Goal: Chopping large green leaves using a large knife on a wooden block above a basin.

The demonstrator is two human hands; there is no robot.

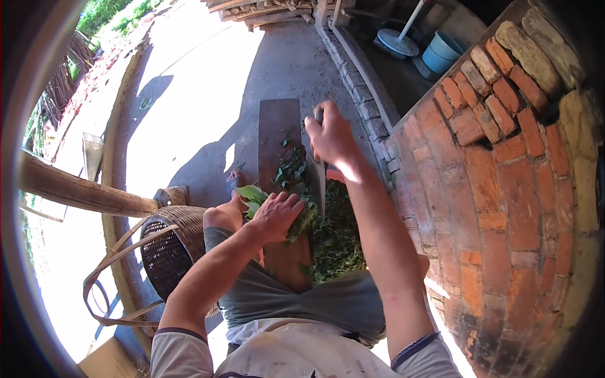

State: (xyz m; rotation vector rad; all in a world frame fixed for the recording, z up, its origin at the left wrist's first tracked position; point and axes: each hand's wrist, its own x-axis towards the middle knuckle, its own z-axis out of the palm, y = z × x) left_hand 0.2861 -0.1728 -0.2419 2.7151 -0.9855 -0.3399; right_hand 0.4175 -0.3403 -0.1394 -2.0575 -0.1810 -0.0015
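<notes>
My left hand (279, 215) presses a bunch of green leaves (252, 194) down on a long wooden board (279, 118) that runs out from between my legs. In my right hand (331, 134) is the handle of a large knife (316, 182), its broad blade beside the board's right edge, close to the leaves. Cut leaf pieces (290, 167) lie scattered on the board beyond my left hand. A heap of chopped greens (338, 241) fills the space to the right of the board; a bit of pink rim (335, 175) shows at its far side.
A woven basket (182, 227) with straps lies tipped at my left, by a wooden pole (90, 184). To the right rises a brick wall (472, 203) with loose bricks on top. A blue bucket (442, 52) stands beyond it. Stacked firewood (264, 12) is at the far end.
</notes>
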